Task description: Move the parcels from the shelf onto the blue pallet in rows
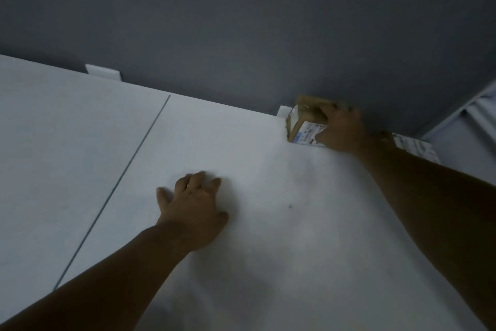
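Right hand [341,129] curls its fingers round a brown parcel [300,126] with a white printed label. The parcel sits at the back edge of the white shelf [107,142], in the upper right of the frame, close against the grey wall [241,22]. Left hand [193,201] lies flat on the shelf at lower centre, fingers spread and holding nothing, apparently bracing the reach. Just right of the gripped parcel, partly hidden by the right forearm, shows the label of 1 other parcel [416,146]. The blue pallet is out of view.

The grip seems to take the parcel from 1 end with the arm well stretched. On lifting, the parcel could therefore twist out of the fingers and fall behind the shelf or off its front. Drawing it forward could also let the forearm catch the other parcel and knock it askew. The view is dim and blurred, so I cannot tell how firmly the fingers wrap.
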